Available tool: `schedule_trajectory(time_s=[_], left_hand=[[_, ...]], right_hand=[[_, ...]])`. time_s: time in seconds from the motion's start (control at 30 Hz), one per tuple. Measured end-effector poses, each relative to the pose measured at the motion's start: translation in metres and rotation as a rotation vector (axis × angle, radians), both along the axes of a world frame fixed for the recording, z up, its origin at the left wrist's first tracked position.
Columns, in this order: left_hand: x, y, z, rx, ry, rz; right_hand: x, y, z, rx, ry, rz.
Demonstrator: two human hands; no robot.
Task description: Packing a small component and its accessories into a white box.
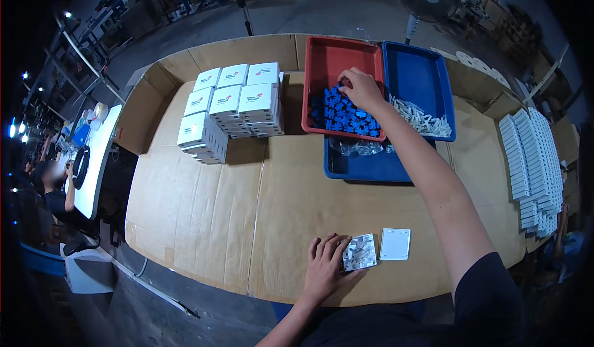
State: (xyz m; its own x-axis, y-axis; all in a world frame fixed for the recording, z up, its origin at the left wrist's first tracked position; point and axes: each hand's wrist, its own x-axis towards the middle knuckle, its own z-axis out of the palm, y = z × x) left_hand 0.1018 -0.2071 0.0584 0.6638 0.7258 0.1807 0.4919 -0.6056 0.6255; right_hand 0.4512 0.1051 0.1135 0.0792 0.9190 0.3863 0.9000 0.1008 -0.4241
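Observation:
My left hand [325, 265] is closed around the left side of a small square white box [374, 252] at the table's near edge. The box is uncovered, and grey and white parts show inside. Just right of it lies a flat white square cover [395, 244]. My right hand [362, 89] is stretched out over the red tray [312, 90], its fingers pinched together at the upper edge of a heap of small blue plastic pieces [343, 115]. What sits between those fingertips is too small to tell.
A blue tray [427, 59] with white pieces [421, 119] adjoins the red one. Another blue tray [365, 169] with clear plastic bags lies partly under them. White boxes [241, 99] stand stacked left; white slabs [532, 167] stand right. Cardboard walls [247, 51] edge the table. A person sits far left.

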Motion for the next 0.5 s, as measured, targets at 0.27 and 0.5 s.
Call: schedule_trajectory(time_s=[0.27, 0.5], left_hand=[[-0.001, -0.003, 0.003, -0.028, -0.004, 0.016], [0.003, -0.009, -0.005, 0.034, 0.028, 0.009]], right_hand=[[-0.062, -0.136, 0.069, 0.799, 0.147, 0.162], [-0.087, -0.249, 0.111, 0.955, 0.028, 0.258]])
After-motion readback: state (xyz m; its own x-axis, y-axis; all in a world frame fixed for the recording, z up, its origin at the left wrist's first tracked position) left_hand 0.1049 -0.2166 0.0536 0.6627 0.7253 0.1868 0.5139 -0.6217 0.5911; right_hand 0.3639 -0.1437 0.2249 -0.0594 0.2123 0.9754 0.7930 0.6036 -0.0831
